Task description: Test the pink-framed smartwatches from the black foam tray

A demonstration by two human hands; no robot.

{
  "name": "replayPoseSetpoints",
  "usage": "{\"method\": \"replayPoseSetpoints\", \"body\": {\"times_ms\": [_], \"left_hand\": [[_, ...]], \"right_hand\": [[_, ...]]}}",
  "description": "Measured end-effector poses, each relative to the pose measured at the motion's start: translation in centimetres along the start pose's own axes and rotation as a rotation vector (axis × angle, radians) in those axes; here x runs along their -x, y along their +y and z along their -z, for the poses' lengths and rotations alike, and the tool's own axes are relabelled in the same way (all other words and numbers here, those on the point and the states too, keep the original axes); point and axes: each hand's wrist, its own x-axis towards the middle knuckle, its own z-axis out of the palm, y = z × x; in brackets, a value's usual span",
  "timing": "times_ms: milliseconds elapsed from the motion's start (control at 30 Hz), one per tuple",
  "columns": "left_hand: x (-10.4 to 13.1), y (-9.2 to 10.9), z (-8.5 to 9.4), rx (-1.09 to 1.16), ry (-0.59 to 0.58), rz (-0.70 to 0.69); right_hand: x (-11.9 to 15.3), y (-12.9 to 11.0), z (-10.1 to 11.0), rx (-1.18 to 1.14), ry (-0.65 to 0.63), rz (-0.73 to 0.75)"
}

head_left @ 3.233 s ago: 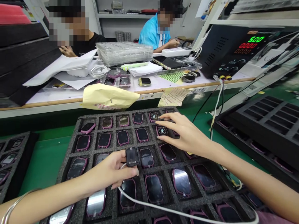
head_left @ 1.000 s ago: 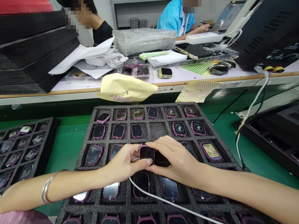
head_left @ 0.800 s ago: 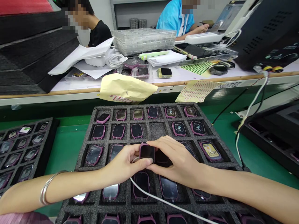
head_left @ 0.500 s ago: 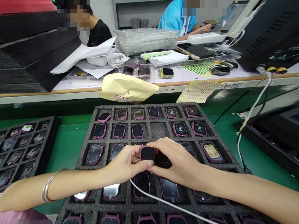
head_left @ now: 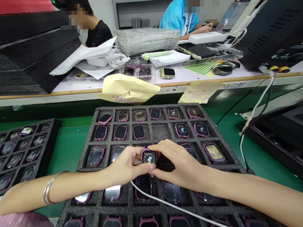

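Between both hands, above the middle of the foam tray [head_left: 161, 131], is a purple smartwatch [head_left: 149, 157] without a strap, its screen lit with a watch face. My left hand [head_left: 129, 162] is closed on its left side, thumb across the lower screen edge. Fingers of my right hand [head_left: 174, 160] pinch its right side at the top and bottom corners. A white cable [head_left: 165, 205] runs from under my left hand toward the lower right; its end behind the watch is hidden. More purple smartwatches [head_left: 139, 132] lie in the tray's compartments around my hands.
A second tray of watches [head_left: 28, 151] lies at the left, and a dark tray [head_left: 274, 132] at the right. Behind, a shelf edge [head_left: 175, 84] carries papers, plastic trays [head_left: 146, 39] and a loose watch [head_left: 167, 73]. Two people sit beyond. Cables [head_left: 254, 110] hang at the right.
The held smartwatch's screen has gone from dark to lit, showing a watch face. Both hands keep nearly the same grip and place.
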Motion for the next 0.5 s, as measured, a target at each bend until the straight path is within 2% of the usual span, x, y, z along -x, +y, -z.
{"method": "replayPoseSetpoints", "body": {"times_ms": [167, 500], "left_hand": [[0.1, 0.2, -0.1, -0.005, -0.022, 0.003], [-0.2, 0.5, 0.0, -0.047, -0.054, -0.019]], "right_hand": [[0.1, 0.1, 0.0, -0.001, 0.0, 0.006], [-0.9, 1.3, 1.5, -0.197, 0.022, -0.071]]}}
